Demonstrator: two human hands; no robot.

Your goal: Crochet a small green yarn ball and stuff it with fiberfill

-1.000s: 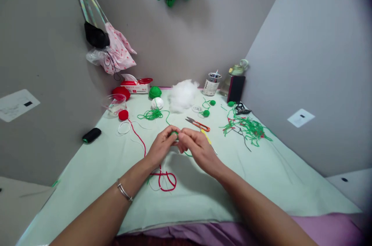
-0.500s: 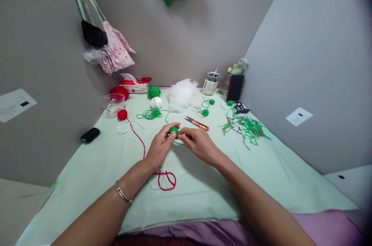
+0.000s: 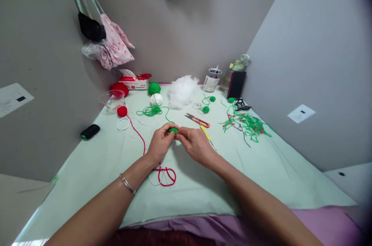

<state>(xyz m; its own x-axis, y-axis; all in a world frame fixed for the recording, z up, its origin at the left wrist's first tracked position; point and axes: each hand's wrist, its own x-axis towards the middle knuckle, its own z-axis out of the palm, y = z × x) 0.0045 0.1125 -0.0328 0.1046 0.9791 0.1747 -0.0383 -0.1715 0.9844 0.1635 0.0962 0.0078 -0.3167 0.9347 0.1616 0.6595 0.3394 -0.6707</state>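
Observation:
My left hand [image 3: 161, 142] is closed around a small green crocheted piece [image 3: 173, 130], thumb and fingers holding its sides. The fingertips of my right hand [image 3: 194, 143] pinch the right edge of that piece; their exact grip is partly hidden. A green strand runs from the piece up to a loose heap of green yarn [image 3: 150, 111]. Just beyond my right hand shows a yellow-handled crochet hook [image 3: 205, 133], its metal end pointing down and right; whether the hand touches it I cannot tell. Orange thread snips [image 3: 200, 121] lie above that hand.
White stuffing [image 3: 183, 92] sits at the back, near a green ball [image 3: 154, 88] and a white ball [image 3: 156, 99]. Red yarn [image 3: 167, 184] loops near my left forearm. Green scraps [image 3: 252, 125] lie right, before a phone [image 3: 236, 85]. A pen tin [image 3: 211, 80] stands behind.
The yellow crochet hook now shows beside my right hand; before, it was out of sight. My right fingers have shifted slightly against the green piece. The view has tilted down a little.

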